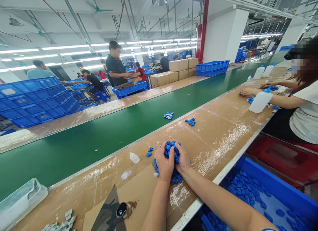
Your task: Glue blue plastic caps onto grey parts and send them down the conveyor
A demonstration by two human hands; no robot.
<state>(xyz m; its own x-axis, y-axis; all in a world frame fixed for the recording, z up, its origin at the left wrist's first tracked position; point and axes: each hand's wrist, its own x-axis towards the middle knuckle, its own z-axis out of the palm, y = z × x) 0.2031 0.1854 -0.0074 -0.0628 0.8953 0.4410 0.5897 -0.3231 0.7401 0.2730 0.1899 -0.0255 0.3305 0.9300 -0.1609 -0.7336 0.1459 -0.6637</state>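
Observation:
Both my hands cup a heap of small blue pieces [170,146] on the brown bench top. My left hand [165,163] curls round the heap's left side, and my right hand [183,158] closes in from the right. What the small pieces are, I cannot make out. More of them lie under and just in front of my wrists. A few loose blue pieces [149,152] sit left of my hands, beside a white flat scrap [134,157]. Farther along the bench lies another small blue cluster [190,122].
A green conveyor belt [119,125] runs beyond the bench, carrying blue-and-white pieces [168,115]. A blue bin [278,188] of blue pieces stands below right. A small dark-mouthed pot [122,210] and a white tray [25,201] are nearer left. A co-worker [304,101] sits at right behind a white bottle [260,101].

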